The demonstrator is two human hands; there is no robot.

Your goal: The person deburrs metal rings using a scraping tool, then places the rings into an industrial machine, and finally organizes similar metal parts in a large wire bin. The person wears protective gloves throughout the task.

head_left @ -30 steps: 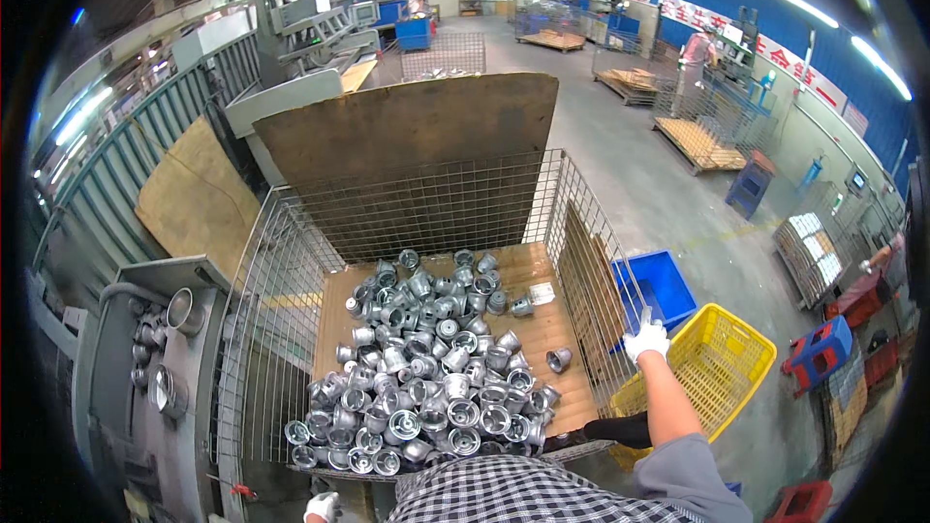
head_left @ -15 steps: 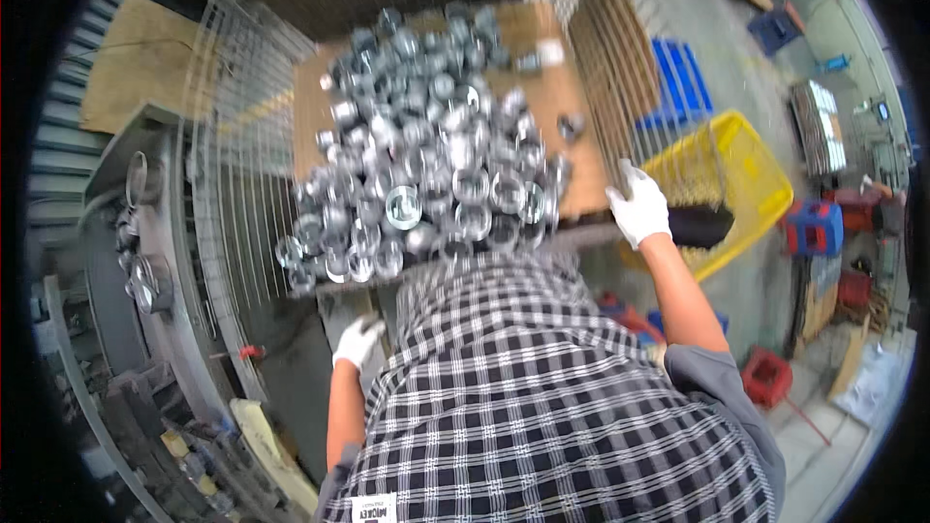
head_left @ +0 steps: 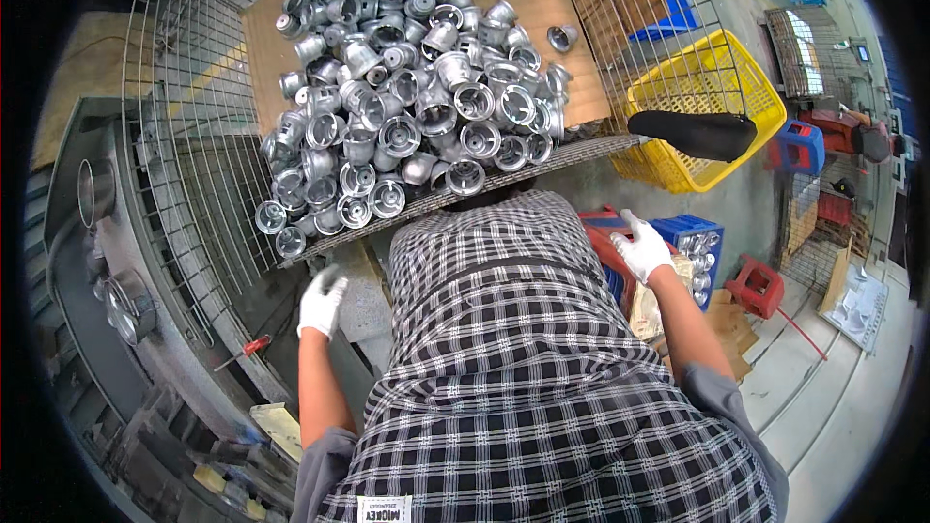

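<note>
My left hand [head_left: 323,302], in a white glove, hangs below the front left corner of a wire cage, its fingers loosely bent and apart, nothing seen in it. On the other side of my checked apron [head_left: 494,349], my gloved right hand [head_left: 641,247] is held with thumb and fingers spread, also without anything in it. Beyond the hands, a heap of silvery cup-shaped metal parts [head_left: 399,136] lies on brown cardboard [head_left: 581,87] inside the wire cage [head_left: 184,150]. Several parts crowd its front edge. A black padded piece [head_left: 693,136] juts out at the front right corner.
Right of the cage stands a yellow plastic basket [head_left: 770,121]. A blue crate [head_left: 668,225] with shiny metal pieces sits beyond my right hand, near a red stool [head_left: 756,286]. At left, a bench holds metal rings [head_left: 131,305]; a red-handled tool [head_left: 257,344] lies beside its edge.
My right hand has come away from the cage's right front corner, back to beside my body. My left hand has moved slightly forward and left. The cage sits higher in view.
</note>
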